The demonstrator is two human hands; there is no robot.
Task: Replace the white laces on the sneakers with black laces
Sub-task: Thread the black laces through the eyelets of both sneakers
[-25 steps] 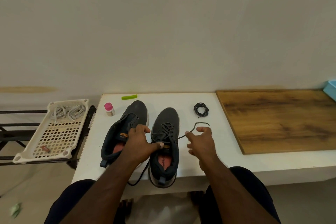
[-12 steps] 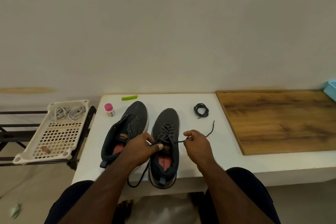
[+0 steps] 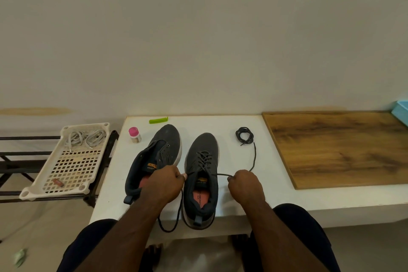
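Two dark grey sneakers stand side by side on the white table (image 3: 220, 123). The left sneaker (image 3: 164, 146) has bare eyelets. The right sneaker (image 3: 203, 157) is threaded with a black lace (image 3: 254, 157). My left hand (image 3: 164, 183) grips one end of that lace between the two shoes; the slack loops down over the table's front edge. My right hand (image 3: 244, 184) pinches the other end to the right of the shoe, pulled taut, its tip trailing away from me. A coiled spare black lace (image 3: 244, 136) lies behind it. White laces (image 3: 86, 138) lie in a cream basket (image 3: 44, 187).
A pink-capped small bottle (image 3: 134, 135) and a green clip (image 3: 158, 120) lie near the table's far left. A wooden board (image 3: 340, 148) covers the table's right part, with a light blue box (image 3: 401, 111) at its far corner. The basket rests on a black rack (image 3: 13, 163).
My right hand closed on the lace end and drew it out to the right, pulling it taut. My left hand shifted off the shoe's tongue to the gap between the shoes.
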